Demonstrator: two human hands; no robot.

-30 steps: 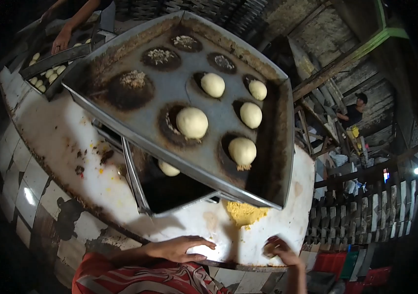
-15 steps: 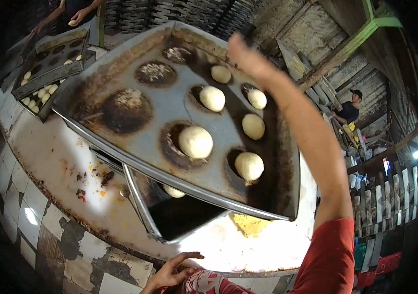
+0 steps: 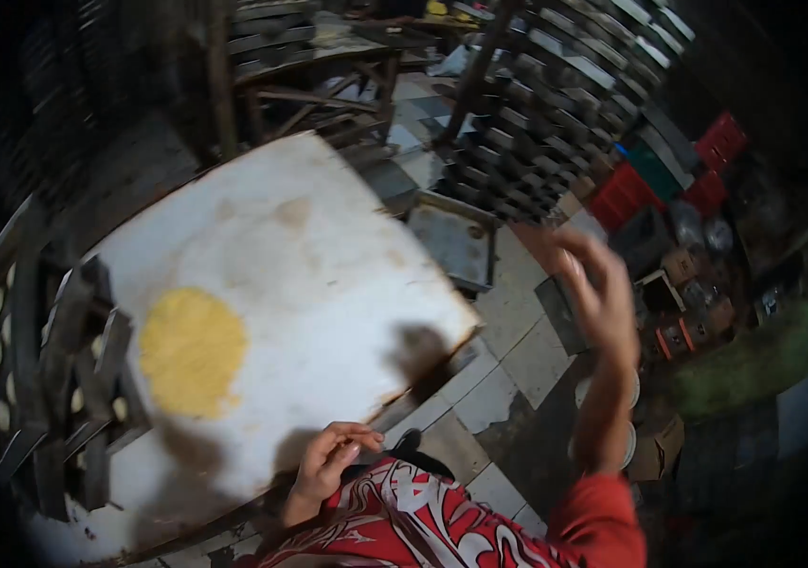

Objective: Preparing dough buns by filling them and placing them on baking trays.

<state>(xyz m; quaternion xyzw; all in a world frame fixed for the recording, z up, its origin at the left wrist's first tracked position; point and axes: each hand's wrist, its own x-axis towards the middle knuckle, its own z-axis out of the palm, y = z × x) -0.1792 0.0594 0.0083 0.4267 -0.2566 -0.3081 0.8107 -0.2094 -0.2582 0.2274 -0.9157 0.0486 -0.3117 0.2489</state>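
My left hand (image 3: 330,462) is held low in front of my body, by the near edge of the white table (image 3: 328,303). Its fingers are loosely bent with the thumb apart, and nothing shows in them. My right hand (image 3: 595,292) is raised out to the right, past the table, above the tiled floor; it is a little blurred, with curved fingers apart and no object in it. On the table lies a round, flat yellow crumbly heap (image 3: 194,352), away from both hands. Stacked metal trays (image 3: 80,369) at the left hold pale dough balls (image 3: 120,409).
A metal tray (image 3: 451,239) stands low beyond the table's right edge. Many stacked dark trays (image 3: 537,118) rise at the back. To the right are red crates (image 3: 624,197), a cardboard box (image 3: 658,450) and boxes on the floor. Wooden frames (image 3: 319,99) stand behind.
My view has swung to the right along the table. The large tray of dough balls close before me is out of the middle, with stacked trays now at the left. My right arm points farther right.
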